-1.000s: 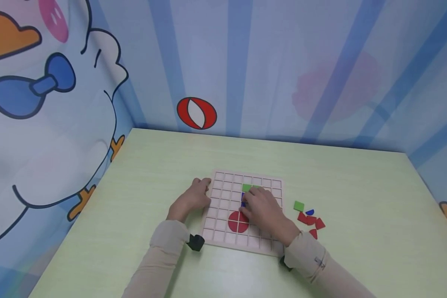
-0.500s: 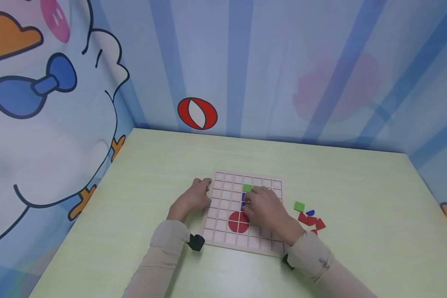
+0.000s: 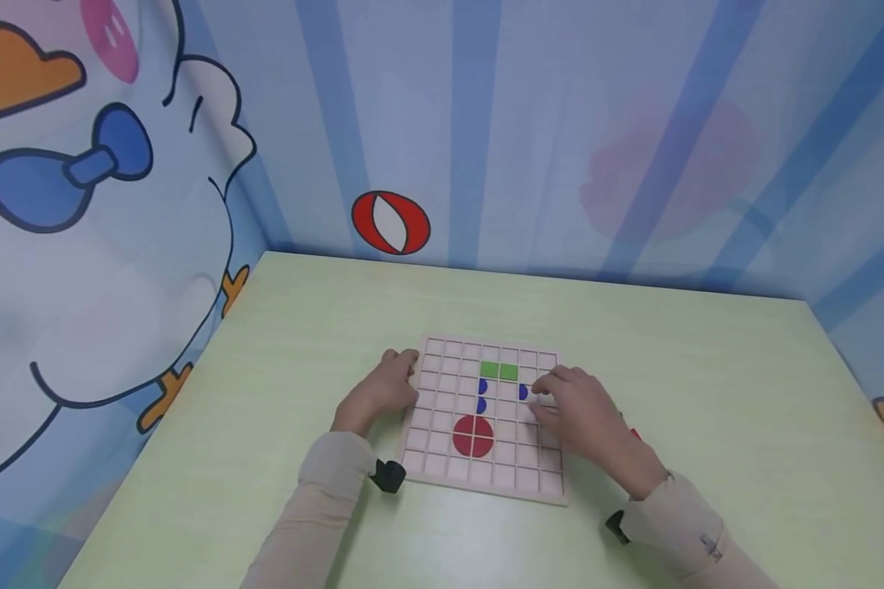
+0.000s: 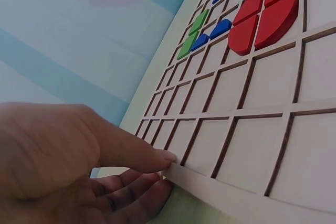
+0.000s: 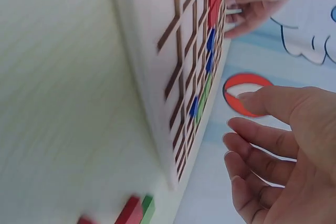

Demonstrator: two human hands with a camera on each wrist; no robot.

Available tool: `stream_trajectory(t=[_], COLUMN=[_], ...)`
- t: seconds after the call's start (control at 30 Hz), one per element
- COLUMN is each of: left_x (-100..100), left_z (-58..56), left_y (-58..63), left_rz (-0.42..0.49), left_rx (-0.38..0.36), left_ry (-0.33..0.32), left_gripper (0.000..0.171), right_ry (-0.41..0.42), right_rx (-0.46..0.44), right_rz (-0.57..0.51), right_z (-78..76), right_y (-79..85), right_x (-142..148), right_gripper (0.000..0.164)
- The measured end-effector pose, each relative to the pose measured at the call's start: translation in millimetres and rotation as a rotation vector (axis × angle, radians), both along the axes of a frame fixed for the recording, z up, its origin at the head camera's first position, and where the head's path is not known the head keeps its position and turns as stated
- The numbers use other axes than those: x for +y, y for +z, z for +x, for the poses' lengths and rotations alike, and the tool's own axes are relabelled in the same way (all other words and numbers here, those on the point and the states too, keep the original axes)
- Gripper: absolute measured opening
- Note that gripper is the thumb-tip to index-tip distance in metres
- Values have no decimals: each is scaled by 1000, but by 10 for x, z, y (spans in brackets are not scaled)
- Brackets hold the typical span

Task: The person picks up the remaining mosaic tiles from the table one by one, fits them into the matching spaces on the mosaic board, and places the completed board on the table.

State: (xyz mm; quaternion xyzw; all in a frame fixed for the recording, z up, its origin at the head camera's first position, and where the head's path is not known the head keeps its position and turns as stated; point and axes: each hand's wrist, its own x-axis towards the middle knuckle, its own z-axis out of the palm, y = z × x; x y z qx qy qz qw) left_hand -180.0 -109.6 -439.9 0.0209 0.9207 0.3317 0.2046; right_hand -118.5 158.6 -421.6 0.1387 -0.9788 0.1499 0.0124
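Note:
A pale wooden grid board (image 3: 442,474) lies on the table. My left hand (image 3: 385,384) holds its left edge; in the left wrist view the thumb (image 4: 157,158) rests on the rim with the fingers curled at the side below. My right hand (image 3: 578,413) hovers over the board's right side, fingers loosely bent with a gap to the thumb, nothing between them. Two green squares (image 3: 499,371) sit side by side in the grid. Below their left end are two blue half-circles (image 3: 482,405), and another blue half-circle (image 3: 523,393) sits near my right fingertips. Four-part red circle (image 3: 473,436) lies lower down.
Loose red pieces (image 5: 129,212) and a green piece (image 5: 148,209) lie on the table right of the board, mostly hidden by my right hand in the head view. A printed curtain (image 3: 530,147) stands behind the table.
My right hand has moved right, off the middle of the board, uncovering the blue half-circles and the second green square. It now covers most loose pieces. The left hand stays put.

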Motion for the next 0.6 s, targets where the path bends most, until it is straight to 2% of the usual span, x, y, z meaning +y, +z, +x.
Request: stream_trajectory(t=[0.4,0.6], left_x=[14,7], left_z=[-5,-4], left_y=[-12,11], left_rz=[4,2], left_rx=[-16,-22], left_ry=[1,10], left_gripper=[68,68], right_ry=[-47,-81], right_rx=[38,15], right_rz=[-54,-60], right_z=[186,237], right_y=[-22,-59], right_x=[466,586], right_gripper=[25,26])
